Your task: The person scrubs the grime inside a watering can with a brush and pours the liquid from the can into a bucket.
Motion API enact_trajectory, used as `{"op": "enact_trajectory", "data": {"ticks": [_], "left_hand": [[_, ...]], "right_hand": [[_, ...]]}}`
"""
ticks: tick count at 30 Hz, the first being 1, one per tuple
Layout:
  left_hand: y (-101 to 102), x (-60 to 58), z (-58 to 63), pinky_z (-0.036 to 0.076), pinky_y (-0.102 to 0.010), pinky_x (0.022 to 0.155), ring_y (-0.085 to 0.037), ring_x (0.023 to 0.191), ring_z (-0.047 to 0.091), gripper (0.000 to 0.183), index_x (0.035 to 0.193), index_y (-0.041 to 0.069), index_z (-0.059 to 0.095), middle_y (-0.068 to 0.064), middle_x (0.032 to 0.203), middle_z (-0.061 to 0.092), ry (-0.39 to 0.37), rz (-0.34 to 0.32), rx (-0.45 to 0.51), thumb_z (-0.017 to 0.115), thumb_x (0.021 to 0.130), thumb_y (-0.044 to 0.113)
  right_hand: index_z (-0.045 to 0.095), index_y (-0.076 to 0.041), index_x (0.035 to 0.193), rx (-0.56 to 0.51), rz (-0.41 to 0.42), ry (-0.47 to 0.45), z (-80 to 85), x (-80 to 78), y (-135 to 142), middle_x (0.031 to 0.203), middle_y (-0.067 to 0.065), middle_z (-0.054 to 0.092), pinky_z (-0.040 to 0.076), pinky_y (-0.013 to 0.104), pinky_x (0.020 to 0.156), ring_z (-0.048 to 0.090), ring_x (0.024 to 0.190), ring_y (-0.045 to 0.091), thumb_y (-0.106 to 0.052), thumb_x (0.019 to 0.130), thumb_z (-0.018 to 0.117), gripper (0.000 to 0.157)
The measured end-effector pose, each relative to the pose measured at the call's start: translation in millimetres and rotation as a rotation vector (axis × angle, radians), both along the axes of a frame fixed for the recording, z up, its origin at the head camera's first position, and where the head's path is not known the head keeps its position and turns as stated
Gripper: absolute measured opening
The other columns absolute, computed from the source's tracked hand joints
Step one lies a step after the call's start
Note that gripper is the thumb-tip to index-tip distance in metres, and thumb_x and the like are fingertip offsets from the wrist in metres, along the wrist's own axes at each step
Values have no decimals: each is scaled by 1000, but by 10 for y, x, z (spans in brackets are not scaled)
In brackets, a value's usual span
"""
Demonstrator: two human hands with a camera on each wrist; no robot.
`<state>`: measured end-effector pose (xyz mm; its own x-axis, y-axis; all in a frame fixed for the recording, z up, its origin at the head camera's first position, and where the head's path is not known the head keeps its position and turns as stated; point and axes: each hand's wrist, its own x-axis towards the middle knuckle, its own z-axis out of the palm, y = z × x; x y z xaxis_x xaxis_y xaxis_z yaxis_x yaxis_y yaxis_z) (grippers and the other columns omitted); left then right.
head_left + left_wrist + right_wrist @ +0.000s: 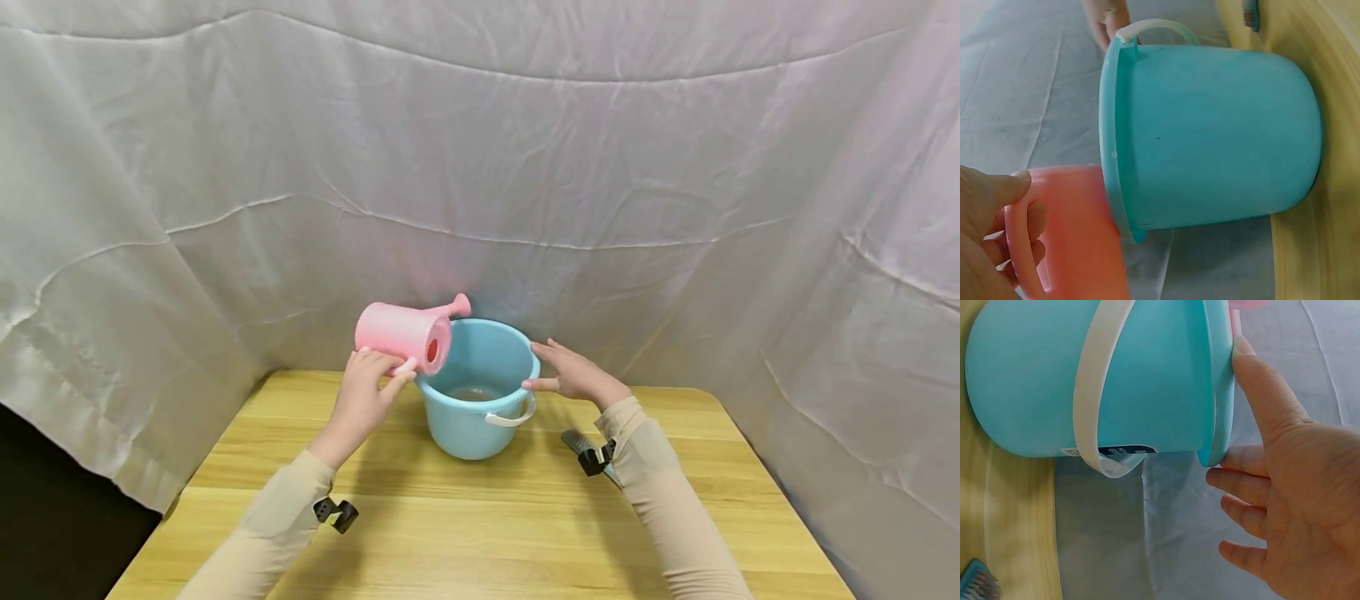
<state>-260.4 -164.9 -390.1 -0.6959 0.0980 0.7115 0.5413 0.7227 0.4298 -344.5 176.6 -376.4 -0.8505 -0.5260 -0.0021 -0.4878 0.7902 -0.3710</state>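
A pink watering can (393,332) is tipped on its side at the left rim of a light blue bucket (465,429), its opening facing the bucket. My left hand (363,396) grips the can's handle, fingers curled through the loop in the left wrist view (1019,240). My right hand (577,375) touches the bucket's right rim with thumb and fingertips, its fingers fairly straight in the right wrist view (1310,487). The bucket stands upright, and a little clear liquid seems to lie at its bottom. Its white handle (510,414) hangs down at the front right.
A brush (577,442) with a blue handle lies on the wooden table (465,542) right of the bucket, partly under my right wrist. Grey cloth (525,167) hangs behind the table and along both sides.
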Motion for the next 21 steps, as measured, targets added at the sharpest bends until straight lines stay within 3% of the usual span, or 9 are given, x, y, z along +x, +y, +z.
{"op": "enact_trajectory", "data": {"ticks": [5,16,21], "left_hand": [[-13,58,-22,45,-39,78,-25,88,54,18,94,4,73,-9,87,70,-37,12,92,76,84,19],[-37,135,-35,46,-38,80,-25,89,54,19,97,5,73,-12,94,70,-177,40,265,74,86,20],[-60,154,-51,44,-31,77,-23,87,53,20,99,4,73,-12,94,68,-225,62,364,74,87,20]], "right_hand": [[25,-4,153,-7,-7,-17,4,11,2,159,18,26,17,59,121,11,150,40,-52,89,63,88],[25,-3,152,-5,-4,-14,16,19,-13,159,18,26,17,59,121,11,150,40,-50,90,63,87],[24,-3,153,-3,-8,-19,27,28,-21,159,18,26,17,59,121,11,150,40,-50,90,63,88]]}}
